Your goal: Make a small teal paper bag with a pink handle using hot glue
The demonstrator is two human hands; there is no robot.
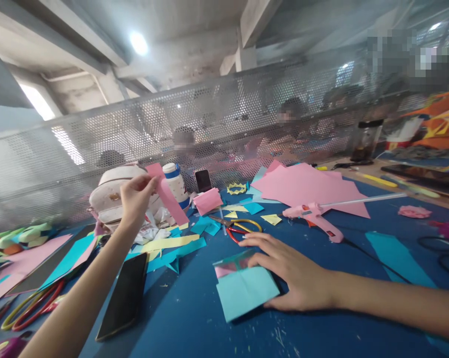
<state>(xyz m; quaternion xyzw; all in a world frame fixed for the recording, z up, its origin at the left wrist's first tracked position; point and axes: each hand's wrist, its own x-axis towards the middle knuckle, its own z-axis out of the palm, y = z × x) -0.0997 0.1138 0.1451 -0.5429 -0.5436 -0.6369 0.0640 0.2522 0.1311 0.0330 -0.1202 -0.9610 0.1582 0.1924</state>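
Note:
My left hand (136, 196), raised on the left, pinches a pink paper strip (170, 199) that slants down to the right. My right hand (289, 271) curves round the right side of a folded light-blue paper piece (246, 293), its fingers over the top and thumb along the lower right edge. A clear film and some pink show at the top of that piece. Just beyond it lie scissors (237, 231) with red and yellow handles. A pink glue gun (314, 217) with a long glue stick rests to the right of them.
A dark phone (125, 296) lies near my left forearm. Behind are blue and yellow paper scraps (174, 243), a white backpack (110, 199), a bottle (175, 184) and stacked pink sheets (306, 186). The glue gun's cord (377, 261) crosses the right side. A perforated metal screen (209, 114) stands behind, with people beyond.

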